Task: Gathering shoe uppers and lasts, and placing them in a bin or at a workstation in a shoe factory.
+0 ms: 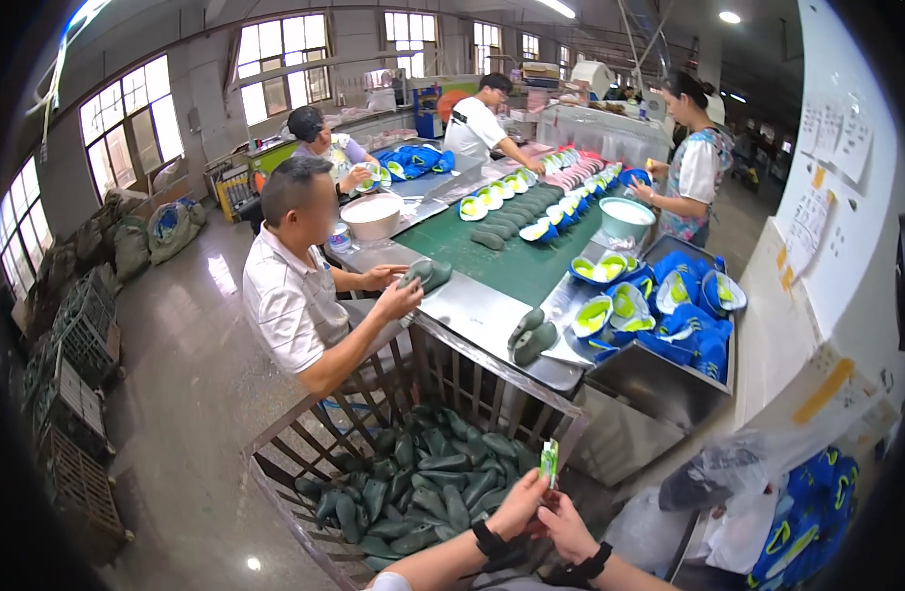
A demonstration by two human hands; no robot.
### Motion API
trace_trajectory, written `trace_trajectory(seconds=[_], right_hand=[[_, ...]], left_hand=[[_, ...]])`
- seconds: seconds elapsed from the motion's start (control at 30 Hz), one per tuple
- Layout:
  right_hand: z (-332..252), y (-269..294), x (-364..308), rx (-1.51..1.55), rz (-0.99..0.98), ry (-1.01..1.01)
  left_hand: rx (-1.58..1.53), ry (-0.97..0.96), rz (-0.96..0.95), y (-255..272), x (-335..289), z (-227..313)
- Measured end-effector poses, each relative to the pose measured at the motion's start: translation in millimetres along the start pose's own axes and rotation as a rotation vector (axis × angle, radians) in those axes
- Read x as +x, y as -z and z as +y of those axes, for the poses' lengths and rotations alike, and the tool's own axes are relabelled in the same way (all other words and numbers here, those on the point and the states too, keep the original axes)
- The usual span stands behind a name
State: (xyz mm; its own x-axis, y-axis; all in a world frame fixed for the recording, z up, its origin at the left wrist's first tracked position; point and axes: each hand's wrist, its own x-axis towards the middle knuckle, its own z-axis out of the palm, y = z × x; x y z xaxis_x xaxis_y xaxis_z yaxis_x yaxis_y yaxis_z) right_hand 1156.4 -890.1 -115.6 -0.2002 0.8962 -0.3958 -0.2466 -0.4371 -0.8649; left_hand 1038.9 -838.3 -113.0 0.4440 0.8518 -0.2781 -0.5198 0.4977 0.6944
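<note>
My left hand (520, 504) pinches a small, narrow green-and-white packet (549, 459) upright at its fingertips. Just below and to the right, my right hand (568, 529) is closed, its fingers bent close to the packet's lower end. Whatever those fingers grip is hidden. Both hands are above the near right side of a barred metal crate (305, 524), which holds a heap of dark grey-green shoe lasts (435, 478). Black bands circle both my wrists.
Across the crate, a person in a light shirt (293, 286) handles lasts (429, 274) over a metal-edged table. A pair of lasts (533, 337) lies at its corner. Rows of lasts and blue-and-lime shoe uppers (539, 230) cover the green belt. A metal bin (659, 389) of uppers stands right.
</note>
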Motion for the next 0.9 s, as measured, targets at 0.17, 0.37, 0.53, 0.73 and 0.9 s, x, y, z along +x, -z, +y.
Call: trace_trajectory(seconds=[0.17,0.37,0.53,0.73,0.9], right_hand=[[35,2,5,0.027,0.055,0.112],[42,15,15,-0.383,0.254,0.182],[33,2,-13,-0.704,0.305,0.373],[46,6,-73,-0.569,0.350,0.354],[84,16,-125,0.060,0.274,0.404]], left_hand=[[-0.184,0.064,-0.074,12,6,-44],[-0.329,0.052,-0.065,-6,-15,-41],[-0.412,0.004,-0.171,-2,-42,-34],[-0.175,0.079,-0.189,-41,-99,-52],[0.125,0.239,-0.229,-58,-126,-96]])
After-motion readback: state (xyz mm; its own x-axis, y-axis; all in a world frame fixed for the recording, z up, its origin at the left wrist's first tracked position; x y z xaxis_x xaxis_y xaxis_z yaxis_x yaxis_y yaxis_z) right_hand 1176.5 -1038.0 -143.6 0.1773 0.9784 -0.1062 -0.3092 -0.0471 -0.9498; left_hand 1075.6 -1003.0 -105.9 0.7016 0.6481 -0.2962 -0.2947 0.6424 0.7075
